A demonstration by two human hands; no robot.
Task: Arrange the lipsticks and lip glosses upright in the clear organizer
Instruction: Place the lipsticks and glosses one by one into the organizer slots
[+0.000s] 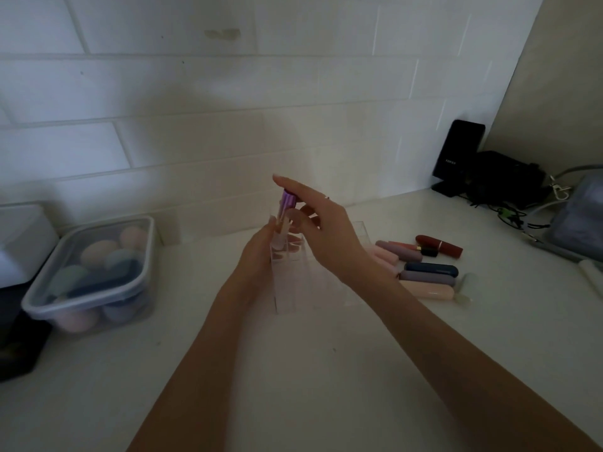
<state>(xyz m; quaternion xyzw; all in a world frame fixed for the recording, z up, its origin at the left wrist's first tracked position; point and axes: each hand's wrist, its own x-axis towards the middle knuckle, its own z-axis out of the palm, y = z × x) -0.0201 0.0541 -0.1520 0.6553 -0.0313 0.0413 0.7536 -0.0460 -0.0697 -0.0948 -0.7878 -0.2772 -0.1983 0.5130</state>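
Clear acrylic is what everything turns on here: the clear organizer [313,282] stands on the white table [293,370] right in front of me, its open top facing up, and the lip gloss [283,220] with the purple cap is upright at its far left corner, long axis vertical and lined up with a slot. My right hand [323,230] reaches in from the right and above, index finger stretched over the purple cap and thumb curled near the tube, so I judge this grip to be closed lightly on the gloss, though the dim light makes the exact contact hard to read. My left hand [261,256] sits against the organizer's left wall, fingertips touching the lower part of the tube; whether it clamps the tube or only steadies the box I cannot tell. The gloss appears to be partly down in the corner compartment, with the cap well above the rim. The move I expect is straight down along the tube's own axis, and the right hand is the one placed for it. The remaining lipsticks [427,275] lie on their sides in a loose row to the right of the organizer, near my right forearm, so that hand is the nearer one for the next pick, and each will need turning from flat to upright.
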